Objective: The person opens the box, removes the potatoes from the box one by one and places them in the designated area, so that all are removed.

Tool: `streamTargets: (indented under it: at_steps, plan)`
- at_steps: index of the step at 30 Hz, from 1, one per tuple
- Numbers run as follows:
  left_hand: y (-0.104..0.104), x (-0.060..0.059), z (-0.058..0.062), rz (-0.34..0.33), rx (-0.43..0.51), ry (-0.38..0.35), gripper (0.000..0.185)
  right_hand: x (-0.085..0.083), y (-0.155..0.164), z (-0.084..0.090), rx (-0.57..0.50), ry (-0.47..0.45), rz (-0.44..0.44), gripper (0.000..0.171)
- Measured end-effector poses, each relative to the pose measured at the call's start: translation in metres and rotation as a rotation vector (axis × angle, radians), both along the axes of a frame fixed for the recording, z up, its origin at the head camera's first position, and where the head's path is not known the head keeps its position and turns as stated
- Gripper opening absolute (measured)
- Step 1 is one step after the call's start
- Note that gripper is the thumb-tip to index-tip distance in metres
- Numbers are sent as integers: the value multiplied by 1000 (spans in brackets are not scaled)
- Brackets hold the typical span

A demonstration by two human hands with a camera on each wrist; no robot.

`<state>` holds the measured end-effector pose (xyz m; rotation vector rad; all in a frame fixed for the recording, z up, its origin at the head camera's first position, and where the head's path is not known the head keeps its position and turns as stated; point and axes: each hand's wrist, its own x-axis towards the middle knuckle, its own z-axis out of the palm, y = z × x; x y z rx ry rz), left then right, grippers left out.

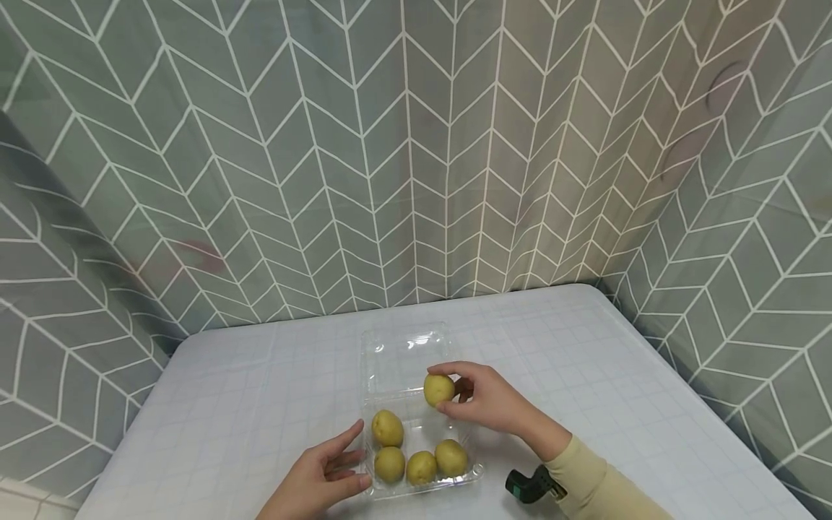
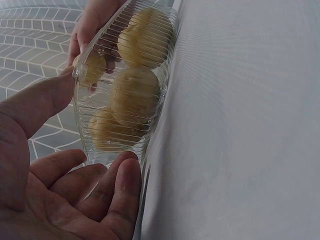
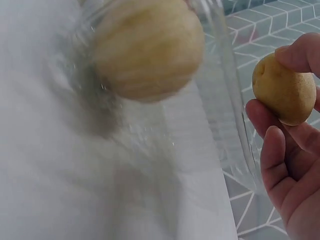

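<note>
A left hand [image 1: 321, 477] rests with relaxed fingers against a clear clamshell box [image 1: 422, 462] holding four potatoes [image 1: 388, 428] on the white surface [image 1: 260, 390]; beyond, right-hand [image 1: 494, 401] fingers grasp a fifth potato [image 1: 439, 389] above the box.

Even, soft overhead light, faint shadows. Head view sharp, edges bowed. Right wrist view: near yellow round potato [image 3: 148, 47] blurred; glare on clear plastic clamshell box [image 1: 406, 354].

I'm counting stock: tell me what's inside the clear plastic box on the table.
Four yellow potatoes lie in the clear plastic box, lid open. A fifth potato is pinched by the right hand above it. The left hand touches the box's side. Nothing shows beneath them.
</note>
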<state>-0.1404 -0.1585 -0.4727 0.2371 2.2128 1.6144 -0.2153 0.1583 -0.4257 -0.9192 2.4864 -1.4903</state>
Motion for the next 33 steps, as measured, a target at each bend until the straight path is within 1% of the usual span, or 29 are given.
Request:
streamTargets:
  at_steps: [6, 20, 25, 33]
  plan:
    - [-1, -1, 0, -11, 4, 22, 84, -4, 10, -1, 8, 11, -37, 49]
    - [0, 0, 0, -6, 10, 2, 85, -12, 35, -3, 35, 8, -120, 49]
    - [1, 0, 0, -4, 8, -5, 85, -15, 46, -4, 40, 15, -165, 49]
    - [0, 1, 1, 0, 10, -7, 84, -20, 61, -7, 38, -9, -210, 50]
